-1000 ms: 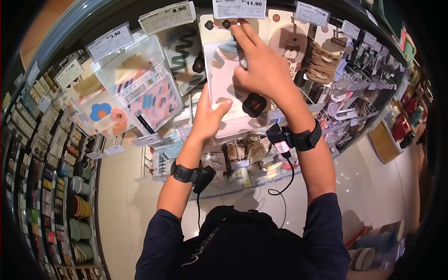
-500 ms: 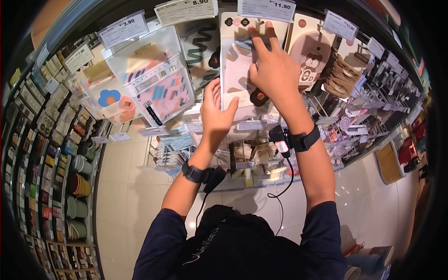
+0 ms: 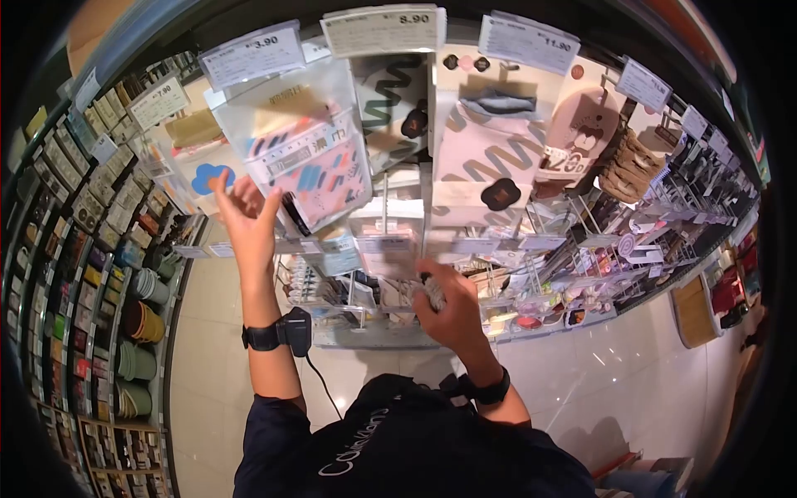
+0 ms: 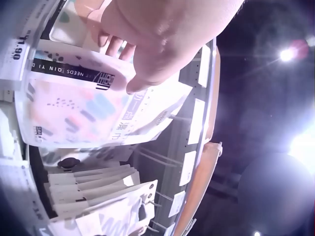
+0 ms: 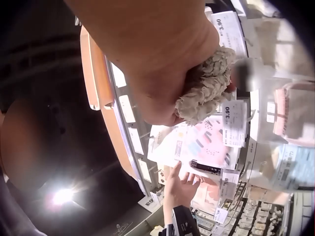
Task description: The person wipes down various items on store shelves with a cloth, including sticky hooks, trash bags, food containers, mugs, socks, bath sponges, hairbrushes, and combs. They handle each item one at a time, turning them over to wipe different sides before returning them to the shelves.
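Ruffled grey-white bundle [image 5: 209, 93]: in the right hand [image 3: 452, 309], low in front of the rack, fingers curled round it, closed grip. Left hand [image 3: 247, 220] has fingers apart and loosely bent, thumb out, nothing gripped; it is at the lower left edge of the patterned bag [image 3: 324, 184]. Cannot tell if the thumb touches the bag. Bag hangs on the rack, tilted, pink with blue and orange strokes, black label low down.

Around: 3.90 price tag [image 3: 251, 55] stands in front of the bag's top edge and covers part of it. Blue-flower pack [image 3: 214, 178] just left of the bag, partly behind the left hand. Green zigzag pack [image 3: 392, 95] right of the bag, top behind the 8.90 price tag [image 3: 384, 30]. Then pink pack [image 3: 490, 145] under the 11.90 price tag [image 3: 530, 43], bear pack [image 3: 585, 124], brown bundle [image 3: 633, 170]. Tall shelves [image 3: 83, 249] far left, tiled floor [image 3: 207, 365] below.

Versus half a second ago: right hand was spread over the pink pack, now down low and away from it; left hand was at the pink pack's left edge, now over by the bag. Pink pack's front now uncovered, still hanging. Packs sit further right in the head view.
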`<state>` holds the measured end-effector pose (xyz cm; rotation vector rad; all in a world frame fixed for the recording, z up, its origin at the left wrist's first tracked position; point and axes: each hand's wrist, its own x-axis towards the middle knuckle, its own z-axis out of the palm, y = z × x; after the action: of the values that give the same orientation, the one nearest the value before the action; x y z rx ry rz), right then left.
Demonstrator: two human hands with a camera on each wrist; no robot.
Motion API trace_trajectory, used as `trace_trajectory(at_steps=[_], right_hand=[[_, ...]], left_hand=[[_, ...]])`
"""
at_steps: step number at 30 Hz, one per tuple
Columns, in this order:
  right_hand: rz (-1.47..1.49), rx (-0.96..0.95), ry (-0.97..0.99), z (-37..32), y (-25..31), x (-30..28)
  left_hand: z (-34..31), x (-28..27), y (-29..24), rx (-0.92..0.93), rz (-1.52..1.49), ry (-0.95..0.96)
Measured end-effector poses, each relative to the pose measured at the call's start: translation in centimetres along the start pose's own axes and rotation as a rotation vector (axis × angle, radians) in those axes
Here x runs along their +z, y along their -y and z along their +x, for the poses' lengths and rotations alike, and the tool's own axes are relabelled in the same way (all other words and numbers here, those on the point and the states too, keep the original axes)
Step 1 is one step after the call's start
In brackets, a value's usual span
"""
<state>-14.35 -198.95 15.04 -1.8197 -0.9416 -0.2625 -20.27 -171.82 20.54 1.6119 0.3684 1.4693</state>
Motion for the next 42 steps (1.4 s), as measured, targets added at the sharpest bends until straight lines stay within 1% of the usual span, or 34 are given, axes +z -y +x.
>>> trace_trajectory(at_steps=[2, 3, 4, 5, 6, 7, 9, 13, 15, 16, 19, 20, 22, 23, 24, 26, 27, 28, 30, 31, 32, 33, 34, 35, 36, 38, 39, 40, 41, 42], right_hand=[[0.056, -0.001, -0.012, -0.4, -0.7, 1.0], [0.067, 0.022, -0.005, -0.6, -0.8, 1.3], [0.077, 0.049, 0.004, -0.8, -0.8, 1.6], [0.123, 0.110, 0.025, -0.9, -0.3, 1.7], [0.125, 0.114, 0.026, -1.0, -0.4, 2.0], [0.139, 0.136, 0.030, -1.3, -0.5, 2.3], [0.145, 0.171, 0.030, -1.7, -0.4, 2.6], [0.165, 0.191, 0.055, -1.6, -0.1, 3.7], [0.150, 0.182, 0.067, -1.5, 0.2, 4.2], [0.141, 0.185, 0.062, -1.4, 0.4, 4.6], [0.128, 0.180, 0.050, -1.3, 0.7, 5.8], [0.122, 0.174, 0.041, -1.3, 0.7, 6.2], [0.127, 0.184, 0.025, -1.5, 1.0, 6.7], [0.137, 0.196, 0.017, -1.6, 1.1, 6.9], [0.129, 0.197, 0.012, -1.7, 1.1, 7.2], [0.096, 0.215, 0.003, -2.0, 0.7, 7.5], [0.086, 0.216, -0.004, -2.2, 0.6, 7.8], [0.087, 0.216, -0.023, -2.4, 0.4, 8.0], [0.076, 0.219, -0.061, -2.6, 0.4, 8.1], [0.078, 0.204, -0.125, -2.8, 0.5, 8.1], [0.079, 0.193, -0.191, -3.1, 0.7, 8.1], [0.065, 0.201, -0.211, -3.3, 1.0, 8.0], [-0.039, 0.126, -0.419, -3.3, 1.6, 7.8], [-0.146, 0.048, -0.622, -3.2, 2.3, 7.5], [-0.160, 0.053, -0.638, -2.6, 3.2, 7.0], [-0.258, -0.482, -0.760, -0.3, 5.4, 5.4], [-0.401, -0.602, -0.699, 0.8, 7.0, 4.9], [-0.544, -0.717, -0.632, 1.9, 8.4, 4.6], [-0.561, -0.711, -0.644, 2.8, 9.2, 4.6], [-0.702, -0.739, -0.511, 3.7, 9.9, 4.7]], left_hand=[[1.6, -0.1, 1.5, -0.178, -0.186, 0.193], [2.3, -0.1, 1.8, -0.155, -0.086, 0.253], [2.6, -0.2, 2.2, -0.098, -0.047, 0.317], [2.7, -0.4, 2.6, -0.102, -0.078, 0.364], [2.9, -0.5, 3.0, -0.104, -0.112, 0.412], [3.0, -0.7, 3.2, -0.107, -0.113, 0.416], [2.8, -1.1, 3.7, -0.298, -0.412, 0.417], [3.2, -1.6, 3.9, -0.389, -0.526, 0.437], [3.1, -1.4, 3.5, -0.334, -0.587, 0.375], [3.1, -1.6, 3.3, -0.337, -0.587, 0.374], [3.0, -2.0, 2.7, -0.180, -0.438, 0.329], [2.8, -2.0, 2.4, -0.178, -0.443, 0.332], [2.5, -1.9, 1.9, -0.161, -0.470, 0.251], [2.6, -2.2, 2.5, -0.114, -0.445, 0.263], [2.5, -2.3, 2.6, -0.115, -0.454, 0.266], [1.9, -2.3, 2.4, -0.019, -0.409, 0.369], [1.6, -2.3, 1.7, 0.015, -0.357, 0.387], [1.2, -2.3, 1.6, 0.015, -0.370, 0.393], [0.3, -2.5, 1.6, 0.105, -0.376, 0.518], [-0.4, -2.3, 1.7, 0.059, -0.380, 0.496], [-0.8, -2.5, 1.6, 0.059, -0.397, 0.515], [-1.1, -2.9, 1.1, 0.122, -0.362, 0.538], [-0.9, -3.0, 0.5, 0.188, -0.328, 0.558], [-0.3, -3.0, -0.3, 0.205, -0.362, 0.604], [-0.1, -2.6, -1.2, 0.206, -0.378, 0.617], [-0.3, -1.6, -3.0, -0.150, -0.738, 0.613], [-0.5, -1.7, -3.4, -0.185, -0.747, 0.702], [-0.7, -1.7, -3.5, -0.184, -0.758, 0.721], [-0.9, -1.5, -3.5, -0.176, -0.694, 0.835], [-1.2, -1.3, -3.4, -0.166, -0.625, 0.950]])
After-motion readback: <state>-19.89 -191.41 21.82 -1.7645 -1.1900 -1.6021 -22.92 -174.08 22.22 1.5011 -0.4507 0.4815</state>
